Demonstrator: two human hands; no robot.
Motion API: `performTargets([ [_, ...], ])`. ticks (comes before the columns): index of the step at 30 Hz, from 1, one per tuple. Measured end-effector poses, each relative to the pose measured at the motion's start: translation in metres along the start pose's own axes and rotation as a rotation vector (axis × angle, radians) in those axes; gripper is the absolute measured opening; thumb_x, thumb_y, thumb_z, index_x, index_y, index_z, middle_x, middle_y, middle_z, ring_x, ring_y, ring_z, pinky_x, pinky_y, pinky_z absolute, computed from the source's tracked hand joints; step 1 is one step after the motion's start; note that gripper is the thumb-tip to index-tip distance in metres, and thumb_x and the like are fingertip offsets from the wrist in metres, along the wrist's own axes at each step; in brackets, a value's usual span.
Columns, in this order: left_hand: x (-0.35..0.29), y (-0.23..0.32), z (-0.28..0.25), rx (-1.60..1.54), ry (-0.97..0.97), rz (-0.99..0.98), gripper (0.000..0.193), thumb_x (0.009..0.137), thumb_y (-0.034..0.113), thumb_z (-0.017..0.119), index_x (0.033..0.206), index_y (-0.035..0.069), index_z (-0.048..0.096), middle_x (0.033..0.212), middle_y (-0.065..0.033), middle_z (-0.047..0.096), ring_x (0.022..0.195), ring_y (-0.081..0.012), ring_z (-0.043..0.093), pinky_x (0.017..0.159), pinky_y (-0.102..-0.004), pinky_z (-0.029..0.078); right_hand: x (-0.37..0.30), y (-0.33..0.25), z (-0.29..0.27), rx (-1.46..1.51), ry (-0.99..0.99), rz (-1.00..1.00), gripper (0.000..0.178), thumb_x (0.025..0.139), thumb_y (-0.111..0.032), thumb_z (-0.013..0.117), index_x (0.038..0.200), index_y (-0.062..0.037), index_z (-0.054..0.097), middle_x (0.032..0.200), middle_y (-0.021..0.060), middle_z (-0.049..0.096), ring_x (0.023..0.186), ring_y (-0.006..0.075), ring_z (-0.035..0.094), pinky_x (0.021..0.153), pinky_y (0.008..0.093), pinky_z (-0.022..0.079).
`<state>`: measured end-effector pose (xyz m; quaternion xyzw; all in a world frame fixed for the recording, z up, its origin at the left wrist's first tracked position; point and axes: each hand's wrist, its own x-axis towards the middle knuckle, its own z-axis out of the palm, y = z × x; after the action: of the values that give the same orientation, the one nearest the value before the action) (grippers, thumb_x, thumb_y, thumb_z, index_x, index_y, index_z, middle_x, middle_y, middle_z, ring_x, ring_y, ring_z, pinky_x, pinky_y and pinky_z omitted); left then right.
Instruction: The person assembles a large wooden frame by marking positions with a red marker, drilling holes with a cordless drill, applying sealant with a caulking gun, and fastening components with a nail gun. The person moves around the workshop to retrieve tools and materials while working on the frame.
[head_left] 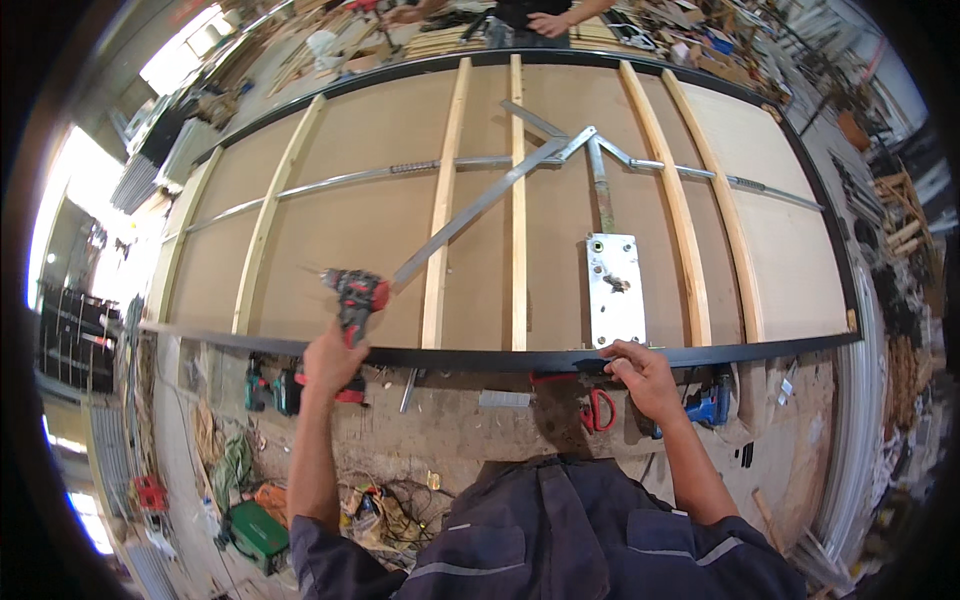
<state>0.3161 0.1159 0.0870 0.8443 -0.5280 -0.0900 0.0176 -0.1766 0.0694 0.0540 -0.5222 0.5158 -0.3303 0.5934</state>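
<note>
My left hand [332,362] is wrapped round the grip of a red and black cordless drill [358,296], whose bit points left above the door panel [375,235]. The panel lies flat, with a dark frame and pale wooden battens [447,215] across it. At the near frame edge, my right hand [645,378] has its thumb and fingers drawn together; what they pinch, if anything, is hidden. Just beyond them lies a silver lock plate [618,290], joined to a linkage of metal bars [597,165]. A long flat metal bar [480,217] slants across two battens.
Below the near edge are teal power tools [287,392], red-handled scissors [597,411] and a blue power tool [710,402]. A green case [258,533] and tangled cables [395,510] lie at lower left. Beyond the far edge stands another person [530,22], with one hand at the waist.
</note>
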Motion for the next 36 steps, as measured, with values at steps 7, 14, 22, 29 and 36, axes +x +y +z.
performTargets([
  [7,0.068,-0.073,0.002,0.070,-0.039,-0.083,0.051,0.079,0.043,0.070,0.105,0.000,0.063,0.097,-0.0270,0.069,0.097,-0.0445,0.066,0.084,-0.0524,0.051,0.100,-0.031,0.051,-0.450,-0.052,-0.367,0.030,0.090,-0.001,0.060,0.120,0.0010,0.064,0.110,0.0107,0.065,0.085,0.0148,0.063,0.074,0.0273,0.051],
  [14,0.017,-0.045,-0.020,-0.189,0.246,0.154,0.029,0.091,0.018,0.066,0.111,-0.003,0.062,0.100,-0.0237,0.067,0.095,-0.0393,0.065,0.085,-0.0434,0.050,0.251,-0.061,0.138,-1.052,-0.132,-0.573,0.064,0.082,-0.001,0.062,0.144,-0.0122,0.049,0.156,0.0123,0.035,0.117,0.0315,0.059,0.093,0.0415,0.053],
  [22,-0.140,0.004,0.046,-0.921,0.263,-0.099,0.015,0.093,0.003,0.063,0.107,-0.002,0.067,0.099,-0.0116,0.070,0.092,-0.0186,0.065,0.085,-0.0314,0.050,0.309,-0.067,0.187,-1.362,-0.214,-0.579,0.039,0.088,-0.008,0.062,0.127,-0.0142,0.062,0.128,0.0158,0.056,0.109,0.0354,0.063,0.088,0.0464,0.054],
  [29,-0.160,0.045,0.072,-1.113,0.073,-0.077,0.015,0.097,0.007,0.061,0.106,-0.003,0.067,0.094,-0.0104,0.071,0.088,-0.0159,0.065,0.083,-0.0302,0.051,0.289,-0.143,0.136,-1.007,0.138,-1.027,0.023,0.093,-0.024,0.064,0.111,-0.0099,0.070,0.109,0.0154,0.067,0.099,0.0318,0.065,0.082,0.0453,0.054],
  [36,-0.133,0.092,0.002,-1.009,0.351,0.513,0.028,0.083,-0.001,0.067,0.111,0.002,0.064,0.109,-0.0143,0.070,0.104,-0.0327,0.064,0.094,-0.0427,0.048,0.110,-0.308,0.047,-0.315,0.166,-0.741,0.027,0.103,-0.015,0.050,0.099,0.0032,0.070,0.094,0.0116,0.075,0.047,0.0079,0.054,0.043,0.0208,0.047],
])
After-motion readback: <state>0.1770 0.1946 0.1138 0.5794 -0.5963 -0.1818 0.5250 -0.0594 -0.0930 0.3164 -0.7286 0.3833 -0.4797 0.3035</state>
